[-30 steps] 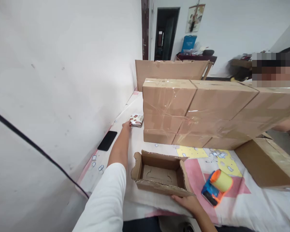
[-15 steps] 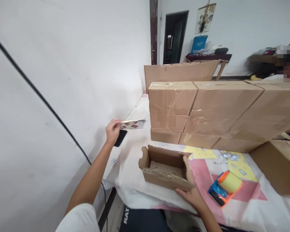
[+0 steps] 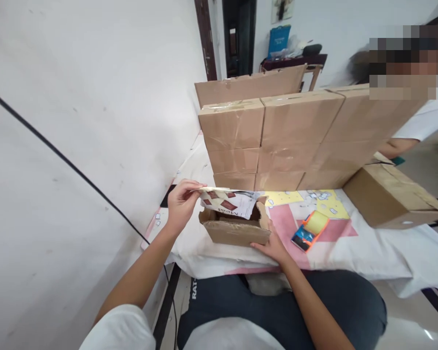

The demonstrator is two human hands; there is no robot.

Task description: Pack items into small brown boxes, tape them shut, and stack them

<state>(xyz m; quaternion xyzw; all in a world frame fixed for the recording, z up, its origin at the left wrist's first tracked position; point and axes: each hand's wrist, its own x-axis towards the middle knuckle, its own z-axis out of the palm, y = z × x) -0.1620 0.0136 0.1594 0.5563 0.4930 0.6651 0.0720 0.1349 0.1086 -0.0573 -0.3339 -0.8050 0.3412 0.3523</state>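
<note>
My left hand [image 3: 184,206] pinches the near-left edge of a flat printed packet [image 3: 233,201], pale with brown squares and the letters "Meal". The packet hangs tilted over the opening of a small cardboard box [image 3: 237,233]. Its lower part covers some of the box's inside. That box stands upright on the table with its top open and rough-cut edges. My right hand [image 3: 272,245] grips the box's right front corner, thumb along the front wall. To the right of this hand lies an orange and blue tape dispenser [image 3: 310,231] with a yellowish roll.
Behind the small box rises a wall of taped cardboard boxes [image 3: 288,141]. A larger carton [image 3: 397,194] stands at the right. Beside the left wall, a dark flat object [image 3: 167,196] lies on the patterned tablecloth [image 3: 204,257]. Another person's arm [image 3: 401,146] shows behind the boxes.
My left hand has brought the packet rightward, from beside the small box to above its opening. My right hand has moved up to the box's right corner. The view has shifted.
</note>
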